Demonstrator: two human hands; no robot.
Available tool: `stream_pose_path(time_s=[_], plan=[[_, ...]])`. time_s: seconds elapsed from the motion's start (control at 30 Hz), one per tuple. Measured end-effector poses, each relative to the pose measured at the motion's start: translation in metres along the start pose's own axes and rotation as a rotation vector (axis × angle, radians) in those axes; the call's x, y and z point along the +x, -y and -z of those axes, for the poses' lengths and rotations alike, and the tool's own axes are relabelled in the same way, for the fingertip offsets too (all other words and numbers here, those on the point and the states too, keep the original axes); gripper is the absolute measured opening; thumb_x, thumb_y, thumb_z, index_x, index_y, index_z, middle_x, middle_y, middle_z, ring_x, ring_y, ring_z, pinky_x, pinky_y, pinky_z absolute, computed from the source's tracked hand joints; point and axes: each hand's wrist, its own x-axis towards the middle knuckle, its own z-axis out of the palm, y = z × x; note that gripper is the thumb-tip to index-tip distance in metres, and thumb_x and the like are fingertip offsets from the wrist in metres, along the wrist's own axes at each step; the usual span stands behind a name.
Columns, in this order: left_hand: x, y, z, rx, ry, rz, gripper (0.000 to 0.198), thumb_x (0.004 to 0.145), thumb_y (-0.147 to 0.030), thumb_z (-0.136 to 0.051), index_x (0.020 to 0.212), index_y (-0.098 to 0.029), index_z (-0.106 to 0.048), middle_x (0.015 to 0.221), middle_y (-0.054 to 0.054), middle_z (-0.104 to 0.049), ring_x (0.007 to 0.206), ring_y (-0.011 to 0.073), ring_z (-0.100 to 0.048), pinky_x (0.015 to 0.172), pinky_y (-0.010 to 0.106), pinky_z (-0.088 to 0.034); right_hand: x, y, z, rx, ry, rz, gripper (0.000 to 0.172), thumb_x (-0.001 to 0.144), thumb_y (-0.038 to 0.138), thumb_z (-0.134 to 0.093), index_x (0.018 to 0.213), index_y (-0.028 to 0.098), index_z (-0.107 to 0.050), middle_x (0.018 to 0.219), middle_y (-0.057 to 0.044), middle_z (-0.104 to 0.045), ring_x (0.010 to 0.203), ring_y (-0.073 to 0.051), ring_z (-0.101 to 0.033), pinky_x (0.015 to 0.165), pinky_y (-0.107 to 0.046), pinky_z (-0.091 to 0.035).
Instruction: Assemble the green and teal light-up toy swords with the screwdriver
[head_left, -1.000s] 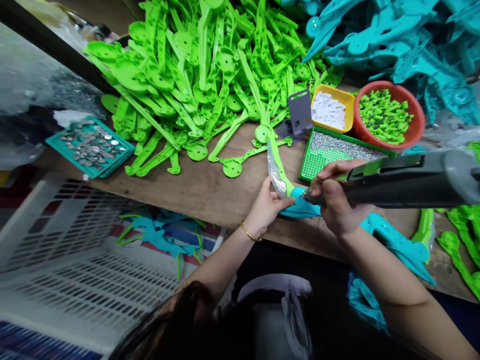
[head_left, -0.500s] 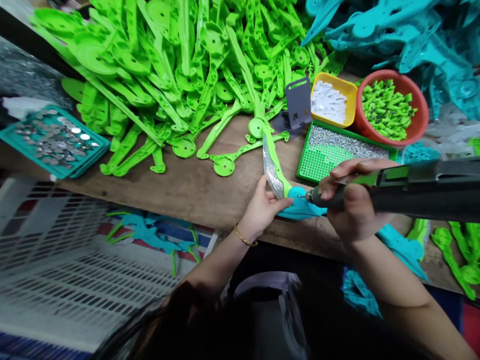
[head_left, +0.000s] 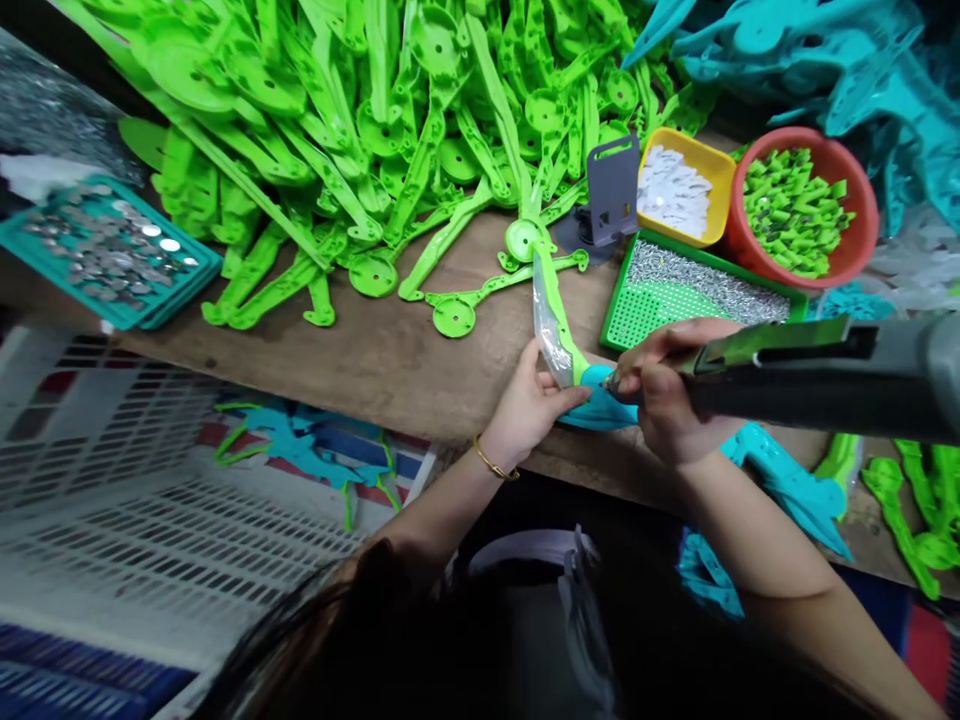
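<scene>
My left hand (head_left: 527, 408) is closed on a green and teal plastic assembly (head_left: 583, 389) with a clear-wrapped blade, holding it down at the front edge of the wooden bench (head_left: 390, 355). My right hand (head_left: 670, 392) grips a dark grey power screwdriver (head_left: 817, 375), its tip resting on the teal round part of the assembly. A gold bracelet circles my left wrist.
A big heap of green plastic arms (head_left: 360, 130) covers the back of the bench, teal parts (head_left: 817, 60) lie at back right. A green screw tray (head_left: 675, 295), yellow tub (head_left: 679, 190), red bowl (head_left: 802, 205) and teal tray (head_left: 105, 250) stand around. White crate (head_left: 150, 520) below left.
The view shifted slightly; both hands stay on the assembly, and my right hand with the screwdriver has moved a little closer to the teal part.
</scene>
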Motion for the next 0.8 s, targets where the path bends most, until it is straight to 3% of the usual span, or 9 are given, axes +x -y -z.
stream_pose_path(time_s=[0.07,0.17,0.23,0.33,0.5,0.63,0.8], plan=[[0.000,0.001,0.001,-0.008,-0.009,-0.004,0.082,0.055,-0.021,-0.088,0.121,-0.020,-0.040,0.081,0.001,-0.073,0.073,0.0163,-0.069,0.073,0.031,-0.055,0.012,0.012,-0.002,0.081,-0.097,0.082,0.024,0.082,0.030,-0.069,0.103,0.032,-0.058,0.078,0.005,-0.061,0.049,-0.008,-0.054,0.042,-0.024,-0.047],[-0.001,0.003,0.003,0.008,-0.024,-0.015,0.066,0.058,-0.028,-0.087,0.110,-0.018,-0.048,0.081,0.001,-0.072,0.076,0.0156,-0.068,0.078,0.031,-0.053,0.040,0.019,0.006,0.103,-0.376,0.216,0.019,0.084,0.022,-0.065,0.100,0.027,-0.059,0.082,0.005,-0.063,0.046,-0.005,-0.051,0.039,-0.021,-0.042],[-0.002,0.003,0.004,0.039,-0.036,-0.034,0.049,0.064,-0.037,-0.082,0.099,-0.016,-0.056,0.079,0.001,-0.070,0.077,0.0146,-0.066,0.075,0.027,-0.051,0.061,0.010,0.019,0.019,-0.558,0.295,0.014,0.086,0.025,-0.063,0.098,0.024,-0.055,0.081,0.004,-0.060,0.045,-0.004,-0.049,0.039,-0.021,-0.038],[-0.002,0.003,0.005,0.073,-0.072,-0.063,0.038,0.069,-0.045,-0.077,0.089,-0.017,-0.062,0.070,-0.002,-0.065,0.070,0.0130,-0.062,0.067,0.025,-0.048,0.085,-0.020,0.038,-0.157,-0.680,0.271,0.025,0.086,0.041,-0.063,0.096,0.024,-0.048,0.083,0.001,-0.058,0.048,-0.004,-0.048,0.044,-0.023,-0.040],[-0.002,0.005,0.004,0.094,-0.075,-0.082,0.039,0.068,-0.046,-0.079,0.089,-0.018,-0.063,0.066,-0.005,-0.062,0.059,0.0090,-0.054,0.066,0.024,-0.048,0.095,-0.056,0.049,-0.253,-0.746,0.204,0.025,0.087,0.044,-0.058,0.097,0.024,-0.047,0.086,0.000,-0.057,0.052,-0.008,-0.052,0.053,-0.029,-0.049],[0.000,0.006,0.004,0.109,-0.074,-0.084,0.040,0.069,-0.045,-0.078,0.093,-0.017,-0.062,0.072,-0.003,-0.066,0.062,0.0103,-0.057,0.068,0.025,-0.049,0.094,-0.067,0.054,-0.254,-0.685,0.125,0.020,0.090,0.038,-0.052,0.104,0.023,-0.051,0.089,0.000,-0.057,0.065,-0.014,-0.065,0.064,-0.034,-0.056],[-0.001,0.006,0.004,0.117,-0.071,-0.075,0.039,0.070,-0.044,-0.077,0.094,-0.017,-0.061,0.075,-0.002,-0.067,0.062,0.0097,-0.056,0.068,0.024,-0.048,0.094,-0.085,0.061,-0.246,-0.602,0.119,0.022,0.089,0.041,-0.055,0.105,0.025,-0.053,0.084,0.000,-0.058,0.069,-0.017,-0.067,0.066,-0.037,-0.059]])
